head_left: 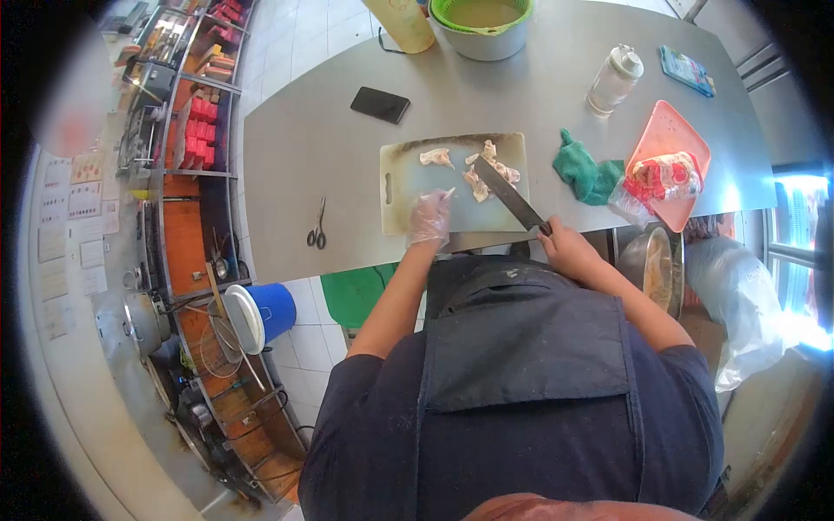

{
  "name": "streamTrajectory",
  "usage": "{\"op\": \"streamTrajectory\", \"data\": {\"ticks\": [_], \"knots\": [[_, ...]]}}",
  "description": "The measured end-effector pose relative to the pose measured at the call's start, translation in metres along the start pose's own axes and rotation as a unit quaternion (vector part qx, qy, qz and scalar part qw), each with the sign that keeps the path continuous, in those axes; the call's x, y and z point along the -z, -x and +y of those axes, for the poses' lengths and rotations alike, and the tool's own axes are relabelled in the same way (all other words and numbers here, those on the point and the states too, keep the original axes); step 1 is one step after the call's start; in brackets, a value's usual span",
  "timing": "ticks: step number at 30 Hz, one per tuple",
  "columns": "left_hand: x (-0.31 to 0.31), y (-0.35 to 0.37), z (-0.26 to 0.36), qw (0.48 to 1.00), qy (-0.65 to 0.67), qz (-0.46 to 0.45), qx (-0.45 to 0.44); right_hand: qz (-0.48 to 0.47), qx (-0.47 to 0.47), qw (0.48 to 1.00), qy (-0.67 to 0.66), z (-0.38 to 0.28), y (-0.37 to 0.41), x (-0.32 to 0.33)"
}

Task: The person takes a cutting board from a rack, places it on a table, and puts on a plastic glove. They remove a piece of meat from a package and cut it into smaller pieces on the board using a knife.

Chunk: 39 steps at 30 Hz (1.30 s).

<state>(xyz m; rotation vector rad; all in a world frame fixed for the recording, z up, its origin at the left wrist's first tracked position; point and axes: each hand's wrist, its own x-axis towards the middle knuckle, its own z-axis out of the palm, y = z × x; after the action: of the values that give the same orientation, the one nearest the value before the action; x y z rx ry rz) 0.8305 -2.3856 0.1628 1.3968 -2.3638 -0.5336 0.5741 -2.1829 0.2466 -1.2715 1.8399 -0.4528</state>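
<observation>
My right hand (570,249) is closed round the handle of a broad dark-bladed knife (514,198). The blade slants up and left across the cutting board (395,161), its tip at a pile of pale raw meat pieces (493,165), which look like chicken. Another raw meat piece (436,157) lies apart to the left of the pile. In a clear plastic glove, my left hand (429,217) rests low on the board with its fingers curled together. A small pale bit shows at its fingertips, too small to name.
Scissors (318,227) and a phone (380,104) lie left of the board on the metal table (295,148). To the right are a green cloth (586,169), a clear bottle (615,80) and a pink tray (673,130) bearing a red-and-white package (667,178). A grey pot (486,43) stands behind.
</observation>
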Motion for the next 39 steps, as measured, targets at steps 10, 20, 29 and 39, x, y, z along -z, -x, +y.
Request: {"op": "streamTrajectory", "data": {"ticks": [10, 20, 29, 39], "knots": [[0.027, -0.107, 0.008, 0.976, -0.178, -0.041, -0.115, 0.081, -0.051, 0.988, -0.124, 0.008, 0.033, 0.023], [0.019, -0.103, -0.032, 0.939, -0.267, -0.21, -0.06, 0.081, -0.057, 0.983, -0.154, 0.02, 0.051, 0.018], [0.082, -0.062, -0.016, 0.938, 0.251, -0.209, 0.114, 0.028, -0.02, 0.989, -0.147, 0.007, 0.027, 0.015], [0.081, -0.047, -0.027, 0.933, 0.314, -0.104, 0.141, -0.061, -0.023, 0.995, -0.077, -0.029, -0.006, 0.023]]}}
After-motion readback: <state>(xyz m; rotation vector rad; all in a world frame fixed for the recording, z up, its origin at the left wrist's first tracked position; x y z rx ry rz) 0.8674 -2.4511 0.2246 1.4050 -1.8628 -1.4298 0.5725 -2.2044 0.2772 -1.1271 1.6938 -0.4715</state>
